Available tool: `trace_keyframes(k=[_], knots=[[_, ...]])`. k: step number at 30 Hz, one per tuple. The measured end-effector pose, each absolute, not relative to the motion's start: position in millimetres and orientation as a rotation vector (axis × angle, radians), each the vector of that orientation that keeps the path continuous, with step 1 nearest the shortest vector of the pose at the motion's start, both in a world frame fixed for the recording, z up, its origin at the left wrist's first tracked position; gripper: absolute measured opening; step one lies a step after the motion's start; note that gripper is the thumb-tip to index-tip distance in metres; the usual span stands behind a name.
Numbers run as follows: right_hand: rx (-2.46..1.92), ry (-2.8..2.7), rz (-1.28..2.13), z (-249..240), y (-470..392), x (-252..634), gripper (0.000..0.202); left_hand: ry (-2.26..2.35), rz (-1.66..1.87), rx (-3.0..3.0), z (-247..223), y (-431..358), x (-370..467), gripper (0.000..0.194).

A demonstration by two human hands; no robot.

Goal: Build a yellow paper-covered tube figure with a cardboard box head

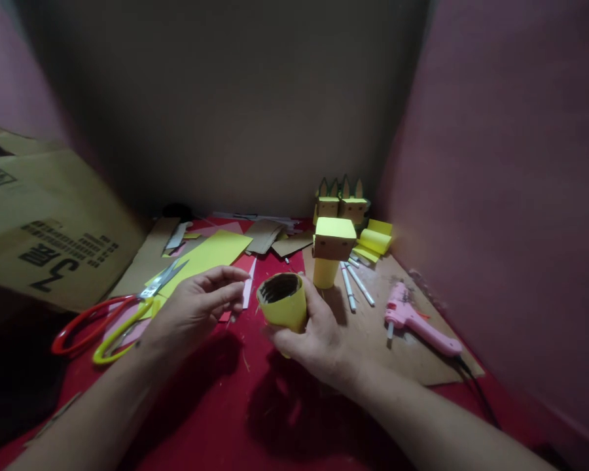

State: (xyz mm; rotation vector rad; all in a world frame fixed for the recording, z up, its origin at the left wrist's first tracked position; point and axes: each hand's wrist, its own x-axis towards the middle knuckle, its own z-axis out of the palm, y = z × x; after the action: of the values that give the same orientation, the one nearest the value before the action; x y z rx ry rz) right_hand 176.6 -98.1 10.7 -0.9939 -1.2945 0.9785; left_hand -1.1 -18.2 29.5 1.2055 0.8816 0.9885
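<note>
From where I'm standing, the right hand point(324, 333) is wrapping its thumb and fingers around a yellow paper tube point(287, 317), holding it just above the middle of the red tabletop point(216, 418). The tube is leaning a little, its open mouth facing up, probably so the person is seeing into the dark, ridged inside. The left hand point(203, 301) is hovering just beside it, fingers loosely bent and thumb near the forefinger; I cannot tell whether they are pinching anything thin.

Scissors point(148, 291) are lying toward the left edge, blades resting over yellow paper point(228, 245), seemingly within easy reach. Toward the right edge, a pink glue gun point(415, 320) is resting on a cardboard sheet point(402, 369), which is presumably shielding the surface from drips. A box-topped yellow figure point(334, 239) is standing upright beyond the right hand, partly blocking two spiky-topped pieces point(342, 208) near the far edge.

The right hand's palm is hiding one side of the tube, and its far fingers are disappearing behind it. A printed carton point(73, 222) is running out of view at the left, and dimness is blurring the scraps at the back.
</note>
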Motion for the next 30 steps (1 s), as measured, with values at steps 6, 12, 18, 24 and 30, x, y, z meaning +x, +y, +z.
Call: trace_keyframes(k=[6, 12, 18, 24, 30], knots=[[-1.173, -1.509, 0.804, 4, -94, 181, 0.042, 0.716, 1.071, 1.592, 48, -40, -5, 0.017], [-1.238, -1.616, 0.685, -1, -95, 180, 0.04, 0.711, 0.917, 1.879, 45, -45, -1, 0.01], [-0.892, -1.497, 1.175, 0, -90, 192, 0.049, 0.541, 0.942, 2.113, 47, -44, -6, 0.009], [-0.644, -1.367, 1.499, -8, -80, 197, 0.041, 0.306, 0.879, 2.335, 50, -44, -11, 0.01], [-0.689, -1.326, 1.547, -11, -82, 194, 0.045, 0.321, 0.883, 2.377, 48, -43, -11, 0.005]])
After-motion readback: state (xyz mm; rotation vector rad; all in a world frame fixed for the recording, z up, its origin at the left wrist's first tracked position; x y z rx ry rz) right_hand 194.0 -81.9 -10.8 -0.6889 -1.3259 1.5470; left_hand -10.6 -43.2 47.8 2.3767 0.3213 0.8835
